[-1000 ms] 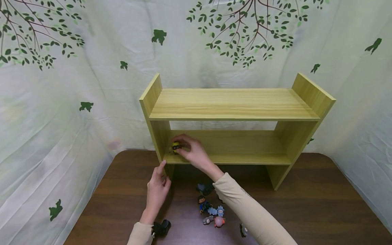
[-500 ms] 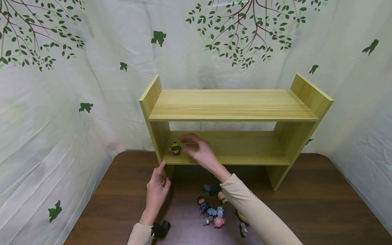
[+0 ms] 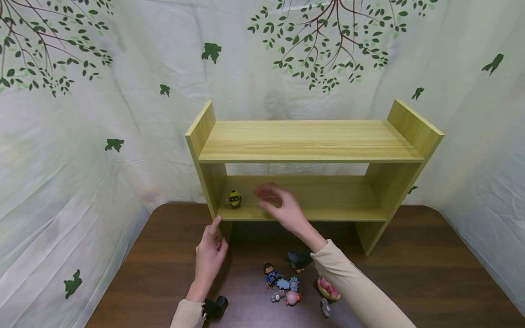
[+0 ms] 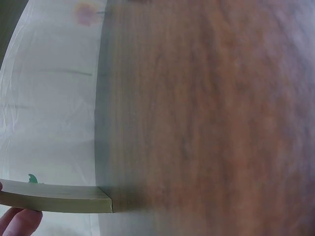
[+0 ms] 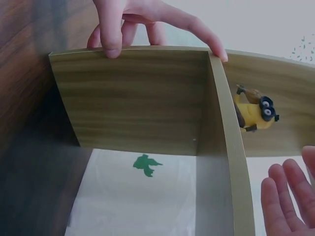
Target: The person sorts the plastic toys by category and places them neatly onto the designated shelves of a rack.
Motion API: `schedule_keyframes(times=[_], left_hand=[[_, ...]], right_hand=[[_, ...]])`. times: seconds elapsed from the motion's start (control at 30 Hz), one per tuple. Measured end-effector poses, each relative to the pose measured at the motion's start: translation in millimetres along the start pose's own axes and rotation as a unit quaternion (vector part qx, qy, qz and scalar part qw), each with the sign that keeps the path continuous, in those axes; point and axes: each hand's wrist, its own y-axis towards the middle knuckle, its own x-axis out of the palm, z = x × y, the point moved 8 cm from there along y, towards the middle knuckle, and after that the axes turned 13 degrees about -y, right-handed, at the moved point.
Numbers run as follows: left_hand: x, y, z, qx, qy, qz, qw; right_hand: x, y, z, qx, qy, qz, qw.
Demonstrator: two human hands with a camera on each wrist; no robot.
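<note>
A small yellow Minion figure (image 3: 234, 199) with black goggles stands upright at the left end of the middle board of a wooden shelf (image 3: 311, 141). My right hand (image 3: 283, 207) hovers to the right of the figure, apart from it, thumb and fingers spread with nothing held. In the right wrist view the fingers of that right hand (image 5: 288, 199) are relaxed below the figure (image 5: 258, 113). My left hand (image 3: 209, 255) grips the front edge of the shelf's left side panel. Its thumb (image 5: 112, 42) lies on one face, one finger reaches the board's corner, and other fingers are behind the panel.
On the brown table (image 3: 430, 269), in front of the shelf, lie several toys: a dark-haired figure (image 3: 270, 276), a pink round toy (image 3: 292, 298), a light blue toy (image 3: 294, 283), a grey toy (image 3: 325, 307) and a dark toy (image 3: 299, 259). My right sleeve overlaps a pink-filled round toy (image 3: 328, 288).
My right hand has let go of the Minion figure and drawn away to the right. The figure stays standing on the board. My left hand has kept its grip on the panel.
</note>
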Motion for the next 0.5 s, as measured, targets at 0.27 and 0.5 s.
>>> schedule_keyframes(times=[0.27,0.5], left_hand=[[-0.5,0.8,0.7,0.004,0.001,0.0,1.0],[0.1,0.2,-0.7,-0.002,0.001,-0.002,1.0]], right_hand=[[-7,-14.7,5,0.012,-0.007,0.004,0.9999],[-8,-28.2,10,0.023,0.012,-0.012,0.9996]])
